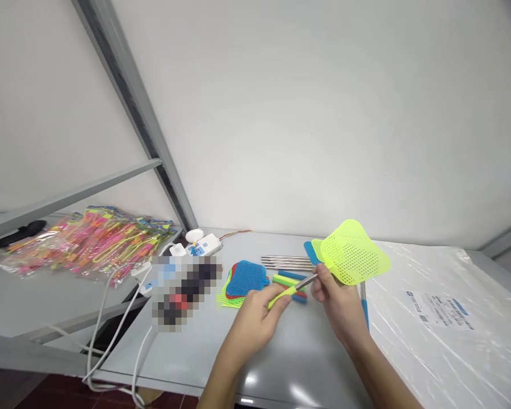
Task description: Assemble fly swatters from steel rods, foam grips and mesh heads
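Note:
A yellow-green fly swatter with a metal shaft is held up over the table, its perforated head tilted to the right. My left hand is closed round its yellow-green handle. Near the head, my right hand pinches the shaft where it meets the plastic. Left of the hands lies a stack of loose swatter heads, a blue head on top of red and green ones. Several metal rods lie behind, with coloured handle sleeves in front of them. Another swatter, with a blue handle, is partly hidden behind my right hand.
A plastic-wrapped package with a label covers the table's right side. White power strips and cables are at the left, beside a blurred-out patch. Several bagged colourful items lie past the metal shelf post.

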`<state>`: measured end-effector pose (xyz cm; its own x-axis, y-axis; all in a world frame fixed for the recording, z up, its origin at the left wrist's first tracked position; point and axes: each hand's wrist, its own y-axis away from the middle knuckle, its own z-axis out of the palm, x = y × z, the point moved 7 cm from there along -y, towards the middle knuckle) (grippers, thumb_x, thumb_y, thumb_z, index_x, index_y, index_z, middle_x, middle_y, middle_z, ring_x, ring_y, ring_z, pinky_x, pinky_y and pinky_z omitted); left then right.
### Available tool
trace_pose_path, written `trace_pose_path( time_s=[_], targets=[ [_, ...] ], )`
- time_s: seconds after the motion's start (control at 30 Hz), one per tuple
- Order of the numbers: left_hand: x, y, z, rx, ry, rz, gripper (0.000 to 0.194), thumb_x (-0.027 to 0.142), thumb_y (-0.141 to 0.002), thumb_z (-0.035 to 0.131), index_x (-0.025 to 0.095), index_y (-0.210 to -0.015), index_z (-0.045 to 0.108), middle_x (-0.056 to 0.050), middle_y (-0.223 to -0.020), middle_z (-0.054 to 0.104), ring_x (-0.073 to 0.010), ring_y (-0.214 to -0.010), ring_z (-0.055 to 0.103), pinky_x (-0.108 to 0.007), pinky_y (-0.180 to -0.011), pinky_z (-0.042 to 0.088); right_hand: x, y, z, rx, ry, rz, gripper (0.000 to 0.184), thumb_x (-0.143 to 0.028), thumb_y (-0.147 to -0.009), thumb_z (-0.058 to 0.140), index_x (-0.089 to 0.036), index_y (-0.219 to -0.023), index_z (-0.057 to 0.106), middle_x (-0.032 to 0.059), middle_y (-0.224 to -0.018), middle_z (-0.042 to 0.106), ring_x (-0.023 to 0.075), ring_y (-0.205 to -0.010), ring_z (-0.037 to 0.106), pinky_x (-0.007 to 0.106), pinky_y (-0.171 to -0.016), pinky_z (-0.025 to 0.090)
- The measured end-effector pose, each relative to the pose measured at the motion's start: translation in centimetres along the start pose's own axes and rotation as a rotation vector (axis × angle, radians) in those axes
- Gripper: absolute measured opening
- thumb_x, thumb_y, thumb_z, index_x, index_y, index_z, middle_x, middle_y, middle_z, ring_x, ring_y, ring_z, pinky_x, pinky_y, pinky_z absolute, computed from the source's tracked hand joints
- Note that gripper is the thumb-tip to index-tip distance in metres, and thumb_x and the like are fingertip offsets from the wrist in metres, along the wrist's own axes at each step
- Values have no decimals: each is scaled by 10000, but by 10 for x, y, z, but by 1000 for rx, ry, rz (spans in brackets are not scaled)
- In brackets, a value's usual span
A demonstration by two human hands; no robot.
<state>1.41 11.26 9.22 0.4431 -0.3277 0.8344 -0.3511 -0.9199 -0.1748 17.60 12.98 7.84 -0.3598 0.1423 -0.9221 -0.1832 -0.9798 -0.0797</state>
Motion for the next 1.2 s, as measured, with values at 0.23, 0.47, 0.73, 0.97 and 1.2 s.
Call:
trace_pose_path(
  time_s=[0.23,0.47,0.73,0.97,1.2],
  targets=[
    [-27,19,2,-21,35,-106,364,452,-964,406,187,-799,593,2,-733,577,-164,-711,520,-248,-639,339,17,5,10,-153,123,93,310,-488,-825,655,-178,-826,649,-17,-586,545,133,-534,491,289,-565,412],
    [-33,38,-11,-48,28,-136,355,448,-953,436,187,-777,600,5,-738,585,-163,-725,523,-246,-661,354,23,6,-22,127,-8,87,366,-484,-828,633,-261,-1108,558,42,-914,647,176,-597,534,289,-451,394],
    [-41,24,7,47,183,-134,346,462,-912,498,169,-807,650,-21,-783,631,-189,-785,556,-265,-730,404,20,7,-18,43,48,70,232,-443,-822,654,-230,-888,590,-34,-628,517,131,-512,435,281,-481,371],
    [-39,23,52,59,215,-162,377,458,-953,406,173,-858,634,-15,-777,628,-175,-751,543,-250,-684,389,37,19,-14,-49,207,79,331,-489,-803,668,-167,-883,662,-32,-559,495,137,-544,468,271,-530,371],
    [-49,30,62,-11,191,-224,389,480,-964,373,196,-809,589,44,-603,446,-140,-612,432,-244,-583,293,32,13,-33,-12,326,54,365,-535,-828,607,-181,-803,694,-37,-531,431,140,-553,422,273,-556,348]
  ],
)
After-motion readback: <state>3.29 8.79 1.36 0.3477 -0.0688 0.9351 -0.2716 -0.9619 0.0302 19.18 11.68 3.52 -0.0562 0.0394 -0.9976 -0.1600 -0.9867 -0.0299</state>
